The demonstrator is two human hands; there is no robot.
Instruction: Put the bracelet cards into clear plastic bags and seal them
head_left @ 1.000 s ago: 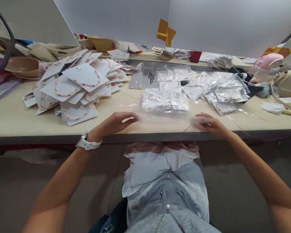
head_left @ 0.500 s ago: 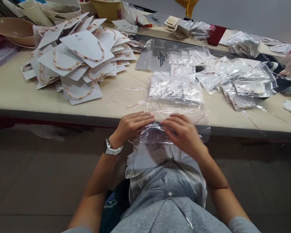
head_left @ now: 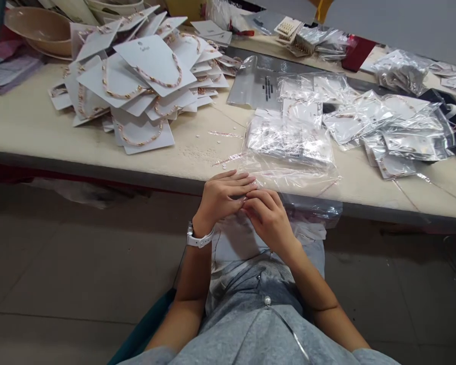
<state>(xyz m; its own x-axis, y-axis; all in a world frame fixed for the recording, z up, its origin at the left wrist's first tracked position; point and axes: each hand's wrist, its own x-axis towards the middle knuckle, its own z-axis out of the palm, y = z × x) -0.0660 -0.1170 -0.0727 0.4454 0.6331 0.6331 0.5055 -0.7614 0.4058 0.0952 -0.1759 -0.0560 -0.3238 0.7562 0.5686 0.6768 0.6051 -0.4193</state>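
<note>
Closest to me was my grey top [head_left: 228,334], with a round pearl-like bead [head_left: 267,300] at its front, and beyond it some whitish material [head_left: 228,246] lay over my lap. I wore a white watch [head_left: 200,238] on my left wrist. My two hands met just at the near edge of the table. My left hand [head_left: 222,195] was laid out nearly flat, palm down, its fingers almost straight and close together. My right hand [head_left: 268,218] was half curled, its fingertips bunched near my left thumb. Both were at the near end of a large clear bag [head_left: 289,139], but I cannot tell whether either had the plastic pinched.

That bag lay on the table [head_left: 19,124] just beyond my hands, packed with white cards and printed with dark lettering, its loose mouth drooping over the edge. To its left were thin shiny strips [head_left: 226,134] and small white bits [head_left: 218,142]. Farther left rose a heap of white necklace cards [head_left: 148,66], their beaded strands pinkish and gold. Right of the bag sat a pile of bagged cards [head_left: 399,126]. Behind it, a flat clear sleeve [head_left: 247,88] showed dark marks. At the back stood a brown bowl [head_left: 41,28] on the left and a dark red object [head_left: 359,53] on the right.
</note>
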